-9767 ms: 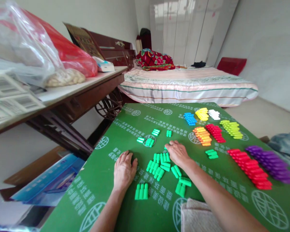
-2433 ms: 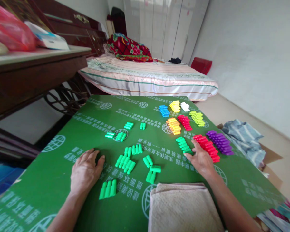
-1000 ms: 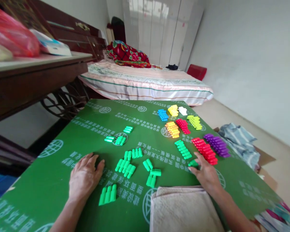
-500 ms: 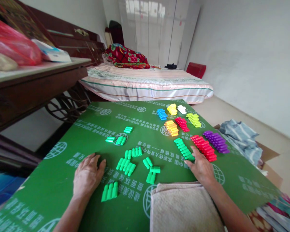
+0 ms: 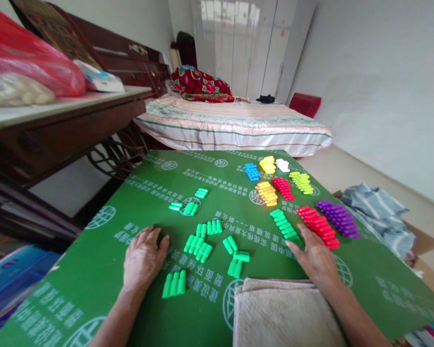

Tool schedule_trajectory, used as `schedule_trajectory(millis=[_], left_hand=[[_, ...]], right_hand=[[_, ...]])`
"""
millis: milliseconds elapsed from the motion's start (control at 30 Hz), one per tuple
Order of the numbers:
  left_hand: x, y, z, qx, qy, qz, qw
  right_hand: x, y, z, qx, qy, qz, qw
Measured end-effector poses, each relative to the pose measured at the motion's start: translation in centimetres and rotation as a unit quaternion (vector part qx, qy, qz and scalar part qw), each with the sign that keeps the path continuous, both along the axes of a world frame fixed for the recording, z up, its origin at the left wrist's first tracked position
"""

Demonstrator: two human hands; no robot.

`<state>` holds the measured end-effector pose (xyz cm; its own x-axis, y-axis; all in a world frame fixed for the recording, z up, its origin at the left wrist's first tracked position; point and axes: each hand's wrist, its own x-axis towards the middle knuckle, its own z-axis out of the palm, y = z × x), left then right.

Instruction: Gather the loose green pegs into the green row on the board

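Observation:
My left hand (image 5: 144, 255) lies on the green board (image 5: 130, 207) with its fingers apart and nothing in them. To its right are loose clusters of small green plastic pieces, including a larger bunch (image 5: 198, 247), a group near the front (image 5: 174, 284) and a cluster (image 5: 235, 258) further right. My right hand (image 5: 316, 255) rests by the near end of a neat green row (image 5: 284, 224), its thumb and forefinger spread around that end. Whether the fingertips touch the row I cannot tell. Beside this hand lie a red row (image 5: 317, 226) and a purple row (image 5: 338, 219).
Orange (image 5: 266, 193), darker red (image 5: 283, 188), lime (image 5: 301, 182), blue (image 5: 251, 172), yellow (image 5: 267, 165) and white (image 5: 282, 165) groups sit toward the far right. A folded beige cloth (image 5: 285, 313) lies at the front edge. A bed (image 5: 235, 127) stands beyond the board.
The whole view has shifted, so everything appears further right. Both hands keep nearly the same places on the board, and the coloured pieces look unmoved.

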<state>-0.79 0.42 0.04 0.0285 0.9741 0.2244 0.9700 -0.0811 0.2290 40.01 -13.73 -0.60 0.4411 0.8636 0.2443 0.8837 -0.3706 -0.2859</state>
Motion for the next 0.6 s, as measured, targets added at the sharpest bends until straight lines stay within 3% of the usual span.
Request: schedule_trajectory(millis=[100, 200, 400, 600], left_hand=[[0.2, -0.3, 0.0, 0.009, 0.002, 0.007, 1.000], [0.3, -0.6, 0.0, 0.016, 0.007, 0.015, 1.000], [0.2, -1.1, -0.3, 0.017, 0.014, 0.024, 0.999], [0.0, -1.3, -0.4, 0.018, 0.017, 0.028, 0.999]], right_hand=[[-1.2, 0.8, 1.3, 0.015, -0.027, 0.042, 0.999], [-3.7, 3.4, 3.3, -0.008, -0.007, 0.115, 0.993], [-11.7, 13.3, 6.5, -0.106, 0.029, 0.284, 0.953], [-19.1, 22.8, 6.0, -0.150, 0.001, 0.311, 0.938]])
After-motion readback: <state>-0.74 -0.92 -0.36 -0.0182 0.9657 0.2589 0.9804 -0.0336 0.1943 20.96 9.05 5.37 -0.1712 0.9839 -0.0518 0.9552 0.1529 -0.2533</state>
